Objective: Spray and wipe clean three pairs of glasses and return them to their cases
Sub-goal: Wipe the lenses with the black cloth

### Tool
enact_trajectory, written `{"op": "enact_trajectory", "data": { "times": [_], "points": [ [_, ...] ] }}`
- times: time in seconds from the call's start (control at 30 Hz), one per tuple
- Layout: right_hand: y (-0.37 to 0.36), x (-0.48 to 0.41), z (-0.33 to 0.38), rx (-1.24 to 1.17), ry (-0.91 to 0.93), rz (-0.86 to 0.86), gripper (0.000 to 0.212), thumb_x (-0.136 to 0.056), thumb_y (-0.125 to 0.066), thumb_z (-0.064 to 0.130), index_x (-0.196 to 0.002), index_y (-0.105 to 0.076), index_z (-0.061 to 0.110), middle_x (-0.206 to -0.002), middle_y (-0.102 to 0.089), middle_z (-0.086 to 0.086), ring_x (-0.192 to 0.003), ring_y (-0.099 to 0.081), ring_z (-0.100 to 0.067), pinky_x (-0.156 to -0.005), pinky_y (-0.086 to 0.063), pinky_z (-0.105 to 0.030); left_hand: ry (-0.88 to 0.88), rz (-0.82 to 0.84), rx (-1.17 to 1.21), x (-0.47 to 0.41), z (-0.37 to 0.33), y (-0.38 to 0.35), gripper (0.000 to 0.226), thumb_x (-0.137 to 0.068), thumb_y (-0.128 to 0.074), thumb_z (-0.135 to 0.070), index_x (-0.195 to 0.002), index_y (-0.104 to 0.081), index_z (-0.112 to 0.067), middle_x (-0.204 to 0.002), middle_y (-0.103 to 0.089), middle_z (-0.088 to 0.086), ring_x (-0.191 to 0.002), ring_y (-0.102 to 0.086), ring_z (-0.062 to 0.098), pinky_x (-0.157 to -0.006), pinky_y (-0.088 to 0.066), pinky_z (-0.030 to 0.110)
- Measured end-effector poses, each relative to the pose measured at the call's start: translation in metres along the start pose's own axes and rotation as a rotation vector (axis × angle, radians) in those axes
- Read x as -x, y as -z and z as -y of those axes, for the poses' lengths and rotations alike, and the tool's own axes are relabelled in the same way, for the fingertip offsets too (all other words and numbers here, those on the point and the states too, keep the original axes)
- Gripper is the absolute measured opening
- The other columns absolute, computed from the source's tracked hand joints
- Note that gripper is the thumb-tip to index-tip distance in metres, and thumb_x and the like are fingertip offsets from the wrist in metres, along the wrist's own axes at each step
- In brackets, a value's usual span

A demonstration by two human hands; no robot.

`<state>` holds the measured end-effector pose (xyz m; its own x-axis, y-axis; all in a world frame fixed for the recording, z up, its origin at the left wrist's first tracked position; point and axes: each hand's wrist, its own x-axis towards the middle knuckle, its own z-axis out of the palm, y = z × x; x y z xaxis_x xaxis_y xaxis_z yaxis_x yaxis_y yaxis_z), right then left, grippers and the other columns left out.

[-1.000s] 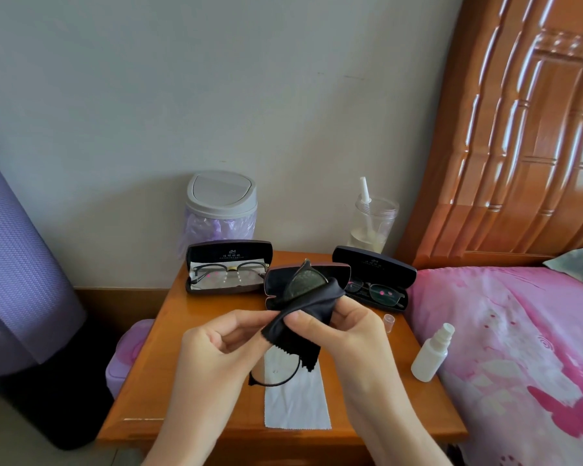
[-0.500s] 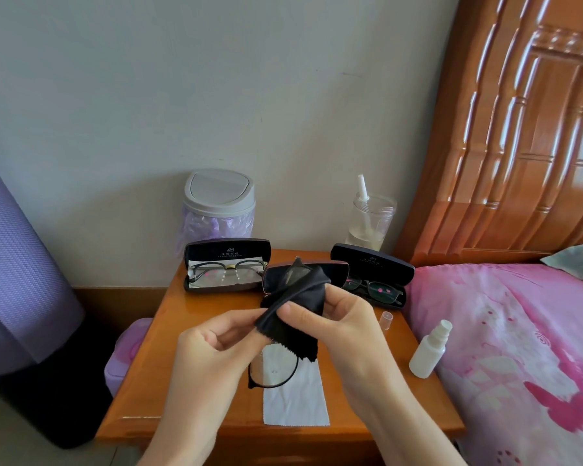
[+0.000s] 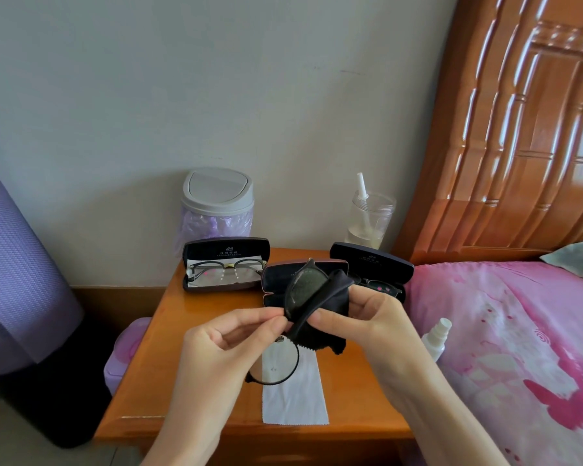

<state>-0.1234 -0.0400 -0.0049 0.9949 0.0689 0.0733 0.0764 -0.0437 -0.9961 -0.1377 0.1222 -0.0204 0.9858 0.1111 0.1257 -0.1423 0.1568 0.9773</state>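
Above the bedside table I hold a pair of black round glasses (image 3: 281, 364) on end. My left hand (image 3: 228, 344) pinches the frame near the bridge. My right hand (image 3: 364, 326) pinches a black cloth (image 3: 320, 317) round the upper lens (image 3: 305, 286). An empty open case (image 3: 276, 275) lies behind my hands. The left open case (image 3: 225, 264) holds glasses, and so does the right open case (image 3: 374, 267). A white spray bottle (image 3: 435, 338) stands at the table's right edge.
A white cloth (image 3: 295, 391) lies flat on the wooden table (image 3: 169, 358). At the back stand a small lidded bin (image 3: 217, 203) and a clear cup (image 3: 371, 220). A pink bed (image 3: 519, 348) lies to the right, a purple roll (image 3: 14, 264) to the left.
The black cloth has slid off the upper lens, which now shows more. My right hand has shifted a little to the right with the cloth.
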Motion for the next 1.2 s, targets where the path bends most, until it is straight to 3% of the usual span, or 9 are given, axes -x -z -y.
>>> {"op": "enact_trajectory", "data": {
  "times": [0.2,0.3,0.57,0.7,0.77,0.83,0.93,1.07,1.2],
  "points": [
    [-0.018,-0.004,-0.001,-0.078,0.01,-0.016,0.016,-0.073,-0.075,0.004,-0.088,-0.074,0.008,-0.082,-0.077,-0.002,-0.077,-0.072,-0.009,-0.062,-0.052,-0.013,-0.018,0.042,-0.127,-0.001,0.003,0.003,0.018,-0.073,-0.072,-0.002,-0.074,-0.074,-0.02,-0.068,-0.075,-0.012,-0.066,-0.069,-0.002,-0.055,-0.045,0.002],
    [-0.017,-0.011,0.003,-0.123,0.03,-0.072,0.015,-0.077,-0.072,0.012,-0.092,-0.074,0.009,-0.086,-0.077,-0.001,-0.082,-0.072,-0.007,-0.064,-0.051,-0.01,0.002,0.051,-0.086,0.001,0.003,0.001,0.013,-0.073,-0.072,-0.005,-0.076,-0.074,-0.018,-0.069,-0.076,-0.006,-0.068,-0.07,0.0,-0.056,-0.046,0.003],
    [-0.004,-0.011,-0.005,0.026,-0.028,-0.107,0.02,-0.086,-0.062,0.028,-0.097,-0.073,0.015,-0.089,-0.077,0.005,-0.091,-0.07,-0.005,-0.086,-0.051,-0.023,0.106,0.01,0.031,0.001,0.005,0.001,0.009,-0.077,-0.071,-0.011,-0.082,-0.075,-0.017,-0.073,-0.077,0.0,-0.075,-0.071,0.001,-0.058,-0.046,0.002],
    [0.013,-0.006,0.001,0.191,-0.066,0.009,0.018,-0.09,-0.059,0.025,-0.086,-0.074,0.016,-0.078,-0.076,0.01,-0.079,-0.069,0.001,-0.075,-0.049,-0.013,0.125,-0.016,0.092,-0.001,0.002,0.002,0.008,-0.076,-0.071,-0.011,-0.082,-0.075,-0.015,-0.074,-0.077,0.001,-0.073,-0.07,-0.001,-0.057,-0.046,0.001],
    [0.019,-0.001,0.002,0.277,-0.059,0.093,0.015,-0.09,-0.06,0.019,-0.086,-0.074,0.016,-0.076,-0.075,0.011,-0.075,-0.068,0.003,-0.068,-0.047,-0.008,0.121,-0.036,0.144,-0.003,0.0,0.004,0.01,-0.073,-0.072,-0.012,-0.083,-0.074,-0.013,-0.077,-0.077,0.003,-0.078,-0.071,0.002,-0.066,-0.05,0.009],
    [0.017,0.005,-0.002,0.363,-0.058,0.211,0.013,-0.089,-0.061,0.019,-0.091,-0.074,0.016,-0.085,-0.076,0.006,-0.082,-0.07,-0.004,-0.072,-0.052,-0.015,0.13,-0.051,0.196,-0.005,-0.001,0.005,0.02,-0.067,-0.072,-0.018,-0.086,-0.074,-0.013,-0.08,-0.077,0.005,-0.085,-0.072,0.009,-0.079,-0.049,0.021],
    [0.004,0.011,-0.013,0.434,-0.01,0.29,0.011,-0.086,-0.063,0.026,-0.09,-0.073,0.027,-0.09,-0.075,0.003,-0.086,-0.069,-0.009,-0.078,-0.055,-0.022,0.151,-0.056,0.218,-0.005,0.0,0.003,0.028,-0.062,-0.071,-0.022,-0.087,-0.074,-0.012,-0.082,-0.077,0.007,-0.086,-0.073,0.014,-0.088,-0.048,0.029],
    [-0.008,0.01,-0.022,0.504,0.055,0.171,0.023,-0.084,-0.062,0.033,-0.101,-0.072,0.021,-0.091,-0.073,0.005,-0.087,-0.065,-0.002,-0.077,-0.053,-0.018,0.178,-0.055,0.245,-0.004,0.001,0.003,0.029,-0.06,-0.071,-0.023,-0.087,-0.074,-0.012,-0.084,-0.077,0.009,-0.088,-0.073,0.018,-0.091,-0.049,0.035],
    [-0.021,0.012,-0.024,0.306,0.08,0.163,0.029,-0.079,-0.061,0.037,-0.099,-0.073,0.021,-0.091,-0.075,0.005,-0.09,-0.068,-0.006,-0.079,-0.053,-0.02,0.22,-0.033,0.268,-0.002,0.004,0.001,0.025,-0.06,-0.071,-0.023,-0.082,-0.076,-0.014,-0.086,-0.077,0.008,-0.086,-0.073,0.019,-0.08,-0.052,0.036]
  ]
}}
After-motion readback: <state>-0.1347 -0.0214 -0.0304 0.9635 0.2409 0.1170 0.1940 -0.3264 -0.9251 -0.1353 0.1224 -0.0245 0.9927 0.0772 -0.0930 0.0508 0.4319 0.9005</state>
